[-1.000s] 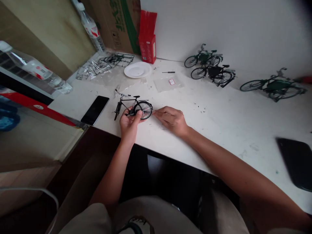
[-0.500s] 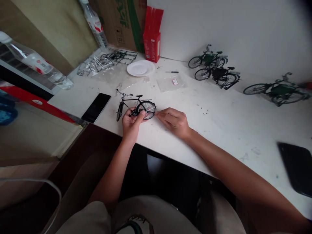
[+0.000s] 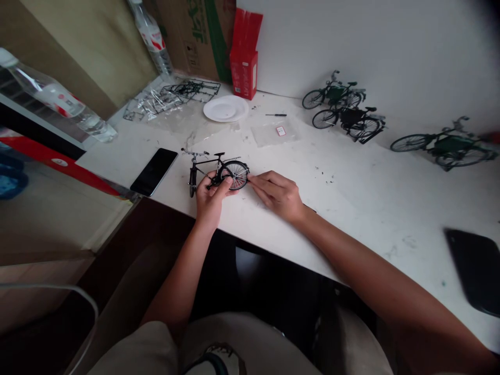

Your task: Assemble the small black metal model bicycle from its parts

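A black model bicycle [image 3: 211, 167] is held just above the near edge of the table, its handlebar to the left and rear wheel to the right. My left hand [image 3: 211, 197] is closed around its lower part, with the thumb pressed by the rear wheel [image 3: 237, 175]. At the back edge of that wheel, the fingertips of my right hand [image 3: 278, 192] are pinched together, touching the bicycle. Whether a small part sits between those fingertips is too fine to see. Under the right wrist, a thin dark object [image 3: 310, 208] shows partly.
Left of the bicycle lies a phone [image 3: 154, 172]. Behind are a white plate [image 3: 219, 115], clear bag [image 3: 269, 136], small screwdriver [image 3: 275, 114], part frames [image 3: 187, 92] and red box [image 3: 244, 67]. Several finished model bicycles [image 3: 351, 121] stand at right; a black tray-like object [image 3: 474, 265] lies nearer.
The bicycle has turned and tilted slightly in my left hand, its handlebar shifting left and a little down. My right fingertips stay at the rear wheel's edge.
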Motion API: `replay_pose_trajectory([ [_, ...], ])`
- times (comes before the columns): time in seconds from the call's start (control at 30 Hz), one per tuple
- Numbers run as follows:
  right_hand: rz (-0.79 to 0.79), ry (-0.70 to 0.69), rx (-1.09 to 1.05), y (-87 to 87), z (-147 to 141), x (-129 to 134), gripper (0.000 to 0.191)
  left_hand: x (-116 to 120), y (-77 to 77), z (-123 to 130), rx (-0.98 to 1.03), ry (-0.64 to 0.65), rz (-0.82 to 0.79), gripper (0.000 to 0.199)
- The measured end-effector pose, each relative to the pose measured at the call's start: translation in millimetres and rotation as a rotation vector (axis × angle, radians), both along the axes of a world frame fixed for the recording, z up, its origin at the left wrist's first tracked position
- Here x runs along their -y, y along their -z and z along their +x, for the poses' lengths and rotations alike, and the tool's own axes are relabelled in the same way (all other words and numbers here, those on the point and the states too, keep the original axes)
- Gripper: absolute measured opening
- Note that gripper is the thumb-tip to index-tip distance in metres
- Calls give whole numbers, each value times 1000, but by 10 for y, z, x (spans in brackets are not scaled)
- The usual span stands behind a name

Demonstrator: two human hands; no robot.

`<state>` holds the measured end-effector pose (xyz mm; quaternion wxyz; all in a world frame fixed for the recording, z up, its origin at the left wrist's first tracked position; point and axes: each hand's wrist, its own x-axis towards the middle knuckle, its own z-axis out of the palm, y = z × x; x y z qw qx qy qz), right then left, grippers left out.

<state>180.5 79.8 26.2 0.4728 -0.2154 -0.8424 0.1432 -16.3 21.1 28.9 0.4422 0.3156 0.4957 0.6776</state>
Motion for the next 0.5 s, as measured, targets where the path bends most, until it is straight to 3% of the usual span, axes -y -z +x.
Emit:
replay_pose_trajectory([
  [0.5, 24, -15, 110, 8, 44, 0, 33, -7, -26, 21, 2, -17, -16, 44],
])
